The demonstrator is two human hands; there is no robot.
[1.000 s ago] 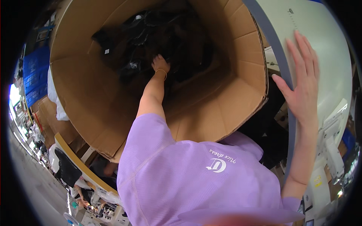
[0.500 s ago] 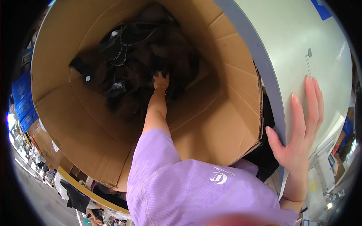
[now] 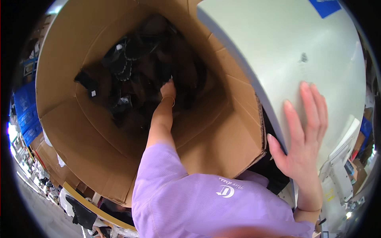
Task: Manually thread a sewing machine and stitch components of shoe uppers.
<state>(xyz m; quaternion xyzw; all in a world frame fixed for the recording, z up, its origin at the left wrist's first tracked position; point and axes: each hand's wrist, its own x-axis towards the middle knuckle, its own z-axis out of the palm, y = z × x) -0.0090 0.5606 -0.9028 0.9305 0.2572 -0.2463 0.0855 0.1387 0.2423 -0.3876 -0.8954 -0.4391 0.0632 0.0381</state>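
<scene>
My left hand (image 3: pixel 168 89) reaches deep into a large cardboard box (image 3: pixel 59 131). Its fingers are curled closed on a dark piece of the black garments (image 3: pixel 137 49) heaped at the bottom. Some of that cloth looks sheer, and scalloped trim shows on one piece. How much cloth the fingers have hold of is lost in the shadow. On the pale tabletop (image 3: pixel 270 35) beside the box lies my right hand (image 3: pixel 299 146), holding nothing, with its fingers stretched and thumb apart near the grey edge.
The box's right wall stands against the table edge. Blue crates (image 3: pixel 25 111) are stacked at the far left. A yellow-edged surface (image 3: pixel 99 212) with dark cloth curves below the box. White machine parts (image 3: pixel 339 180) sit at the right rim.
My left fingers, spread over the cloth before, have closed on it. The table and my right hand have shifted left in the picture as the view turned.
</scene>
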